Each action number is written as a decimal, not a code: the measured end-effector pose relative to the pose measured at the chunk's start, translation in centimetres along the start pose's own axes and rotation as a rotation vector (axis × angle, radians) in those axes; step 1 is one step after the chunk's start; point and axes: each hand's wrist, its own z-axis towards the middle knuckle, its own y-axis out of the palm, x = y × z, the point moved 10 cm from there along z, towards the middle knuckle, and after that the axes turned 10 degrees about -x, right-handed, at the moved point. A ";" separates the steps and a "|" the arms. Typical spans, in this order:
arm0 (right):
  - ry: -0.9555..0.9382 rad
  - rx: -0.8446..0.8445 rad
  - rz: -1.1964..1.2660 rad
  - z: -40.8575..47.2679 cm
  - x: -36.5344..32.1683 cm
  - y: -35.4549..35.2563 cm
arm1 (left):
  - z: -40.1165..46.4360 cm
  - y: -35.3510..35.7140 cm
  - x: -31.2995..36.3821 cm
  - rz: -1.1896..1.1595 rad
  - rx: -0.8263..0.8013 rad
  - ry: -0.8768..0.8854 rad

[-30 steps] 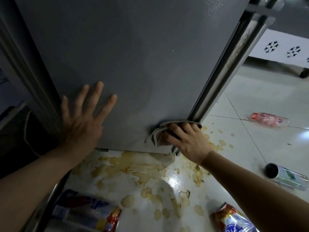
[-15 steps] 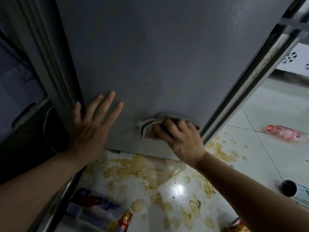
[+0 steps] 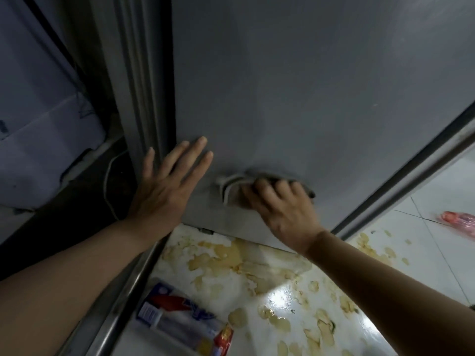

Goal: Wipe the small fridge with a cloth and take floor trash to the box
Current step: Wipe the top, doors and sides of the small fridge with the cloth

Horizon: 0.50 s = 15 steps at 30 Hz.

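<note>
The small grey fridge (image 3: 295, 86) fills the upper middle of the head view. My right hand (image 3: 282, 209) presses a folded grey cloth (image 3: 231, 185) against the fridge's side panel near its bottom edge. My left hand (image 3: 167, 186) lies flat on the same panel, fingers spread, just left of the cloth. On the floor lie a crumpled snack wrapper (image 3: 180, 322) at the bottom and a pink plastic bottle (image 3: 460, 219) at the right edge. No box is in sight.
Yellow-brown spill stains (image 3: 231, 258) cover the white tiled floor (image 3: 424, 240) below the fridge. A metal rail (image 3: 120, 299) runs down the left, with a dark gap and a white cable (image 3: 109, 181) beyond it.
My right hand has slid the cloth leftward along the fridge's lower panel, away from the corner. The view has shifted left; the cans at the bottom right have left the view.
</note>
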 end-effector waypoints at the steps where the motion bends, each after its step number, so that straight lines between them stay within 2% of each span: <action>1: -0.126 -0.083 -0.056 -0.2 -2.0 1.1 | 0.0 0.0 0.1 -0.008 0.003 0.005; 3: -0.191 -0.152 -0.081 0.1 -3.2 1.7 | 0.1 -0.3 0.2 -0.034 0.000 0.019; 8: 0.112 0.072 0.125 2.2 2.1 -2.9 | -0.6 -0.8 -1.4 -0.068 0.005 0.022; 11: 0.228 0.145 0.132 3.4 3.6 -4.0 | -0.7 -0.3 -1.9 -0.087 -0.015 0.057; 13: 0.162 0.124 0.077 4.0 1.6 -3.3 | -0.8 0.1 -1.9 -0.104 -0.031 0.074; 15: -0.015 0.022 -0.026 4.5 -2.1 -1.4 | -0.9 0.2 -2.0 -0.118 -0.043 0.074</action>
